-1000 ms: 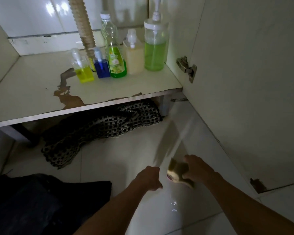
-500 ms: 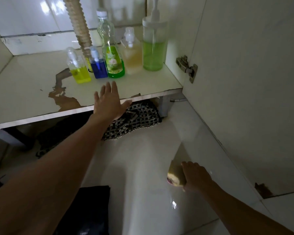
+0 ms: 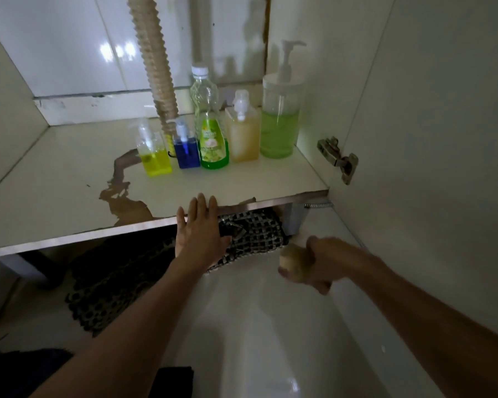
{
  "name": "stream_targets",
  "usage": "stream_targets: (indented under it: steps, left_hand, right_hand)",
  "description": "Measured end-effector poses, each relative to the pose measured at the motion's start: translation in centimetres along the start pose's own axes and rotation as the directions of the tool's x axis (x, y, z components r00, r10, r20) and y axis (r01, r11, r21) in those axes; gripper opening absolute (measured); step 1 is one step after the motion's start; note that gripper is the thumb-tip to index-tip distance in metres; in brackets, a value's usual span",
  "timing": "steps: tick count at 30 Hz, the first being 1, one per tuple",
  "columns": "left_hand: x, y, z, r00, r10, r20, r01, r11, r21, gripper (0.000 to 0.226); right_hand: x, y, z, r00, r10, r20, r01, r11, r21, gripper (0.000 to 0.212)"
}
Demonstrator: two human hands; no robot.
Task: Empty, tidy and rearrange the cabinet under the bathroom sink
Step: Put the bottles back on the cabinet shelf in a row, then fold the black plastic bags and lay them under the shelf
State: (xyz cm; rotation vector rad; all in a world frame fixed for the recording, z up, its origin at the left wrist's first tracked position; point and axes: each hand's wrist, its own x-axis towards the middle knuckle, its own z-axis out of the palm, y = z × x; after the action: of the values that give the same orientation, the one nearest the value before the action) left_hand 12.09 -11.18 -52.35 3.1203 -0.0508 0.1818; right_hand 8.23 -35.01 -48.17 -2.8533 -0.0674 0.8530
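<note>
The open cabinet's white floor panel (image 3: 69,179) carries a row of bottles at the back right: a yellow pump bottle (image 3: 155,158), a blue one (image 3: 187,152), a tall green-labelled bottle (image 3: 210,130), an amber refill bottle (image 3: 244,136) and a large green pump dispenser (image 3: 279,122). My left hand (image 3: 200,228) reaches forward with straight fingers, its fingertips at the panel's front edge. My right hand (image 3: 316,262) grips a yellowish sponge (image 3: 292,264) above the floor, lower right of the panel.
A ribbed drain hose (image 3: 153,61) comes down behind the small bottles. Brown peeled patches (image 3: 124,196) mark the panel. A checked mat (image 3: 121,271) lies on the tiled floor under the cabinet. The open door with its hinge (image 3: 338,159) stands on the right.
My right hand has lifted the sponge off the floor towards the cabinet. My left hand, first down beside the sponge, swung up to the panel's front edge and stays there.
</note>
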Motion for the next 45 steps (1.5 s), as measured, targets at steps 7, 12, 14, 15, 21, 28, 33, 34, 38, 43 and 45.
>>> stream_targets:
  steps: [7, 12, 14, 15, 21, 28, 33, 34, 38, 43, 45]
  left_hand:
    - [-0.1, 0.3, 0.3, 0.999, -0.016, -0.041, 0.016, 1.0, 0.003, 0.091]
    - [-0.2, 0.4, 0.4, 0.998, -0.027, -0.061, 0.028, 1.0, 0.005, 0.09]
    - [-0.1, 0.5, 0.8, 0.995, -0.035, -0.093, 0.035, 0.999, -0.005, 0.09]
    - [0.0, 0.4, 1.1, 0.994, -0.041, -0.105, 0.04, 0.999, -0.007, 0.089]
    - [0.5, 0.2, 2.3, 0.992, -0.049, -0.12, 0.055, 0.997, 0.048, 0.09]
    - [0.4, 0.4, 0.2, 0.995, -0.065, 0.076, 0.063, 0.998, 0.017, 0.092]
    - [-0.6, -1.3, -4.7, 0.96, 0.012, 0.281, 0.009, 0.997, -0.074, 0.082]
    - [-1.5, -1.9, -6.0, 0.961, -0.006, 0.276, 0.025, 0.997, -0.067, 0.078]
    - [-6.3, -5.5, -10.9, 0.968, -0.17, 0.186, 0.172, 0.985, 0.007, 0.066]
    - [-11.7, -10.6, -13.4, 0.881, -0.416, 0.225, 0.435, 0.899, -0.043, 0.06]
    - [-14.3, -11.8, -12.9, 0.848, -0.463, 0.256, 0.498, 0.863, -0.086, 0.057]
  right_hand:
    - [3.2, -4.6, -11.9, 0.961, -0.121, -0.248, 0.122, 0.992, -0.011, 0.057]
    - [8.0, -6.0, -12.2, 0.911, -0.182, -0.37, 0.134, 0.979, -0.153, 0.046]
    - [9.4, -6.2, -12.2, 0.924, -0.172, -0.34, 0.122, 0.979, -0.164, 0.043]
    - [10.1, -6.2, -12.3, 0.923, -0.174, -0.342, 0.125, 0.979, -0.162, 0.041]
    - [11.7, -5.7, -12.6, 0.92, -0.179, -0.348, 0.157, 0.983, -0.091, 0.045]
    - [7.8, -7.0, -10.4, 0.789, -0.13, -0.601, 0.379, 0.872, 0.309, 0.051]
    - [4.5, -11.3, -5.4, 0.642, 0.041, -0.765, 0.646, 0.509, 0.569, 0.035]
    - [4.4, -12.2, -4.6, 0.622, 0.042, -0.782, 0.679, 0.469, 0.566, 0.034]
    - [3.8, -16.8, -2.3, 0.691, -0.019, -0.722, 0.675, 0.375, 0.636, 0.03]
    - [1.2, -21.5, 2.7, 0.743, -0.352, -0.569, 0.669, 0.392, 0.632, 0.022]
    - [0.4, -22.1, 6.0, 0.797, -0.424, -0.43, 0.601, 0.493, 0.629, 0.022]
